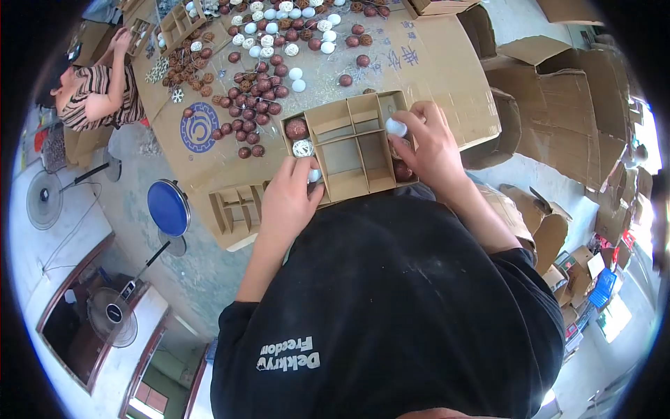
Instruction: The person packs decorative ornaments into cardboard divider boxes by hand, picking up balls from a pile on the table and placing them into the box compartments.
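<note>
A divided cardboard box (pixel 340 151) rests at the table's near edge, between my two hands. In its left column sit a glittery brown ball (pixel 296 128) and a white woven ball (pixel 302 148). My left hand (pixel 287 195) is closed on a smooth white ball (pixel 314 175) at the lower end of that column. Over the right column, my right hand (pixel 434 148) pinches another white ball (pixel 396 127) between thumb and fingers. Below those fingers a dark brown ball (pixel 403 170) lies in the same column, and my fingers partly cover what is between them.
Many brown, white and woven balls (pixel 262 87) lie loose across the cardboard-covered table (pixel 447 77). A smaller divided box (pixel 237 213) sits by my left forearm. Another person (pixel 105 91) works at the far left. A blue stool (pixel 169 208) and large cartons (pixel 551 112) flank the table.
</note>
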Motion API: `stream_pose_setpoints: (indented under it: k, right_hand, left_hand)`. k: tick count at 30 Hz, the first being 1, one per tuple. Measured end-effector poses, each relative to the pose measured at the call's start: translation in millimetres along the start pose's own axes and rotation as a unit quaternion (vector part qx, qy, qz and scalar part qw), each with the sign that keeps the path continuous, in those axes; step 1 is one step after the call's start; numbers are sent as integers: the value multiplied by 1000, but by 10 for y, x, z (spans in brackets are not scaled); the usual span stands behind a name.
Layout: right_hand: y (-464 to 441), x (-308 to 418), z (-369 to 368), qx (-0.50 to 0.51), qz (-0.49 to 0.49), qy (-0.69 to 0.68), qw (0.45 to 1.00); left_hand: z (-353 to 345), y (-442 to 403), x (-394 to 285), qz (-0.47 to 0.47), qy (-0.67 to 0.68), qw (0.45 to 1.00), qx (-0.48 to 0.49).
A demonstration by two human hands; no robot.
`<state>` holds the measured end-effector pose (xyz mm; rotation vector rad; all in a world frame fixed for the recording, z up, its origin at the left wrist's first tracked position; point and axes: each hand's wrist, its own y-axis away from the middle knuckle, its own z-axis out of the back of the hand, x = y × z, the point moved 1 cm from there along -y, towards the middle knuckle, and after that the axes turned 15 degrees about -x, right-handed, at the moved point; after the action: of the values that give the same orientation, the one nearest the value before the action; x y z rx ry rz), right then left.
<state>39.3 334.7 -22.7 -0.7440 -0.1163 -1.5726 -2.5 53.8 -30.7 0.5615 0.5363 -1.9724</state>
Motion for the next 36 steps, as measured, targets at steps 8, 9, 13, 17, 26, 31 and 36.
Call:
stream_pose_setpoints:
  k: [8,9,13,17,26,31,36]
  right_hand:
    - [-40,-52,90,96,-49,-36,993]
    - [-54,-45,94,108,-52,-36,992]
    - [-27,-74,43,91,-35,-34,995]
    - [-22,-38,55,95,-53,-50,993]
    - [88,-8,-86,86,-57,-10,995]
    - [85,-79,-103,120,-95,-36,988]
    - [27,-126,-5,-5,-100,-109,989]
  left_hand:
    - [467,-92,-29,62,83,988,-118]
    - [462,-143,63,5,61,989,-136]
    - [454,-340,209,14,103,991,79]
    - [158,-308,201,-78,-1,990,121]
    - [-91,-167,85,2,-53,995,90]
    - [291,-341,94,24,63,988,137]
    - [334,-1042,956,155,147,974,-69]
